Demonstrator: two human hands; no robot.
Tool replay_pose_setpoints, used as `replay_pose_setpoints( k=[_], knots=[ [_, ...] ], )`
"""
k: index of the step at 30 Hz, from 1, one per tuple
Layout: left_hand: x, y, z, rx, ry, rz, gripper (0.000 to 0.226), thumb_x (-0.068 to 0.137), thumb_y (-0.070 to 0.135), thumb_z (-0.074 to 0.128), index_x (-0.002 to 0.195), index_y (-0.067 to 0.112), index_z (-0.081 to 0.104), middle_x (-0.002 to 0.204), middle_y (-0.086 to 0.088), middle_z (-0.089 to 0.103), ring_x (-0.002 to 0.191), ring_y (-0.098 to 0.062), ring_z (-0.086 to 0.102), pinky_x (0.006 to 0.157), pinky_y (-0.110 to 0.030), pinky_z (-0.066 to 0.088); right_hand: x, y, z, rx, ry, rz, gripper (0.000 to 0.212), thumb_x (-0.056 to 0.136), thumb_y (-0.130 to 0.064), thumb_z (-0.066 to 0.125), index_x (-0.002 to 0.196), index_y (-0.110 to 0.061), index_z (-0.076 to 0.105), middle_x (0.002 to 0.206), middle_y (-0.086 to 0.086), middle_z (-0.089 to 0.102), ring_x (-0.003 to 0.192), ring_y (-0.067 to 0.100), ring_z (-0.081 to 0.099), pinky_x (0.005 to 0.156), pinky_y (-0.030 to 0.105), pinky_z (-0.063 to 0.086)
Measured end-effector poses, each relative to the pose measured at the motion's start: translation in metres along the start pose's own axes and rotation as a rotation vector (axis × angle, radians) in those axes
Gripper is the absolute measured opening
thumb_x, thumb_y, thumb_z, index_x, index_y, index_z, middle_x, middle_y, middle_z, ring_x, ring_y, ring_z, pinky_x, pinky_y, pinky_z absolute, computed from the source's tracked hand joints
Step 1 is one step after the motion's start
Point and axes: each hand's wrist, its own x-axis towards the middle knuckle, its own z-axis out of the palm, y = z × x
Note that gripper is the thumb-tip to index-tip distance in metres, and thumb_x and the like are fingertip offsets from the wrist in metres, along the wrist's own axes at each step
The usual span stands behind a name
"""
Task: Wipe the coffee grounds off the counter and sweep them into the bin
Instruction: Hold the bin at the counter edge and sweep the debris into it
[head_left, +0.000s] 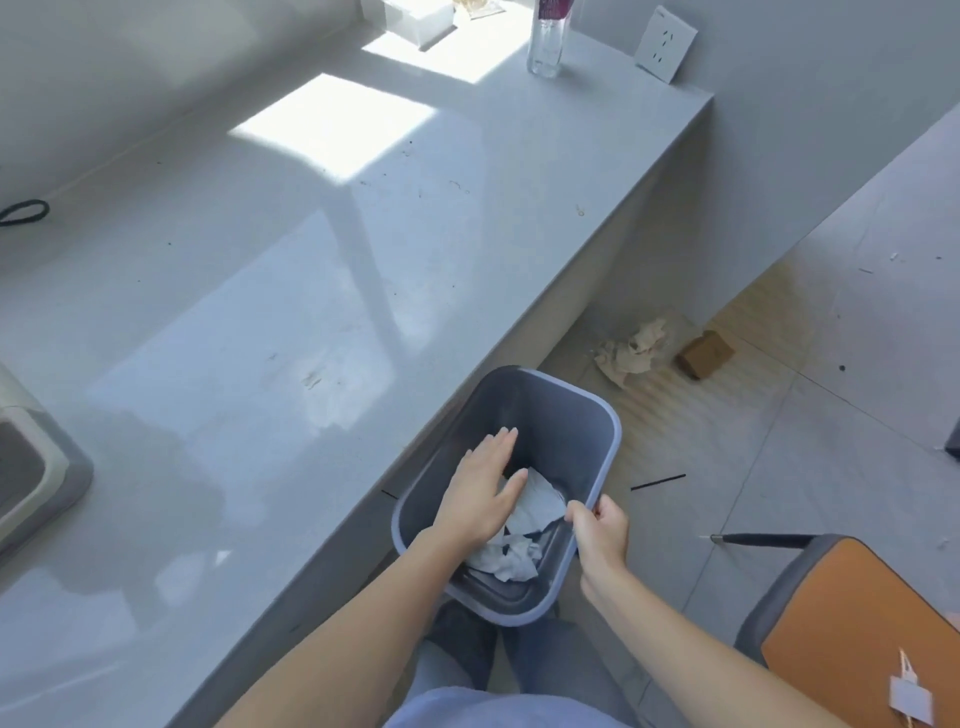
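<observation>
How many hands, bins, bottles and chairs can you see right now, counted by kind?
hands: 2 (left hand, right hand)
bin: 1
bottle: 1
chair: 1
Total: 5
</observation>
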Motion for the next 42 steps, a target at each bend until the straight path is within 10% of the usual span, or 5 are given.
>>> replay_pose_setpoints(
  k=[16,30,42],
  knots=[
    [0.131,-0.047,0.124,0.207,-0.046,0.124,0.058,0.099,0.031,0.033,0.151,0.019,0.01,0.16,0.002,0.012,0.148,-0.014,0.002,0.119,-0.037,0.002,0.158,0.127,0.012,0.116,0.086,0.267,0.019,0.074,0.005,0.052,0.069,-0.013,0.05,0.065,0.006,0.051,0.061,0.019,0.048,0.054,0.028,0.039],
    [0.192,-0.243,0.261,0.537,-0.205,-0.22,0.071,0.095,0.036,0.045,0.15,0.015,0.005,0.161,-0.005,-0.004,0.148,-0.022,-0.004,0.119,-0.051,0.005,0.311,0.28,0.05,0.115,-0.128,0.441,0.021,0.077,0.008,0.052,0.096,-0.002,0.053,0.092,0.015,0.053,0.085,0.029,0.05,0.073,0.042,0.042],
    [0.212,-0.263,0.273,0.121,0.157,-0.408,0.052,0.092,0.012,0.051,0.14,0.013,0.032,0.139,-0.011,0.044,0.127,-0.027,0.043,0.101,-0.035,0.041,0.346,0.303,0.039,0.055,-0.245,0.447,0.03,0.082,0.01,0.056,0.09,-0.02,0.058,0.099,0.013,0.066,0.091,0.028,0.063,0.073,0.038,0.052]
  ],
)
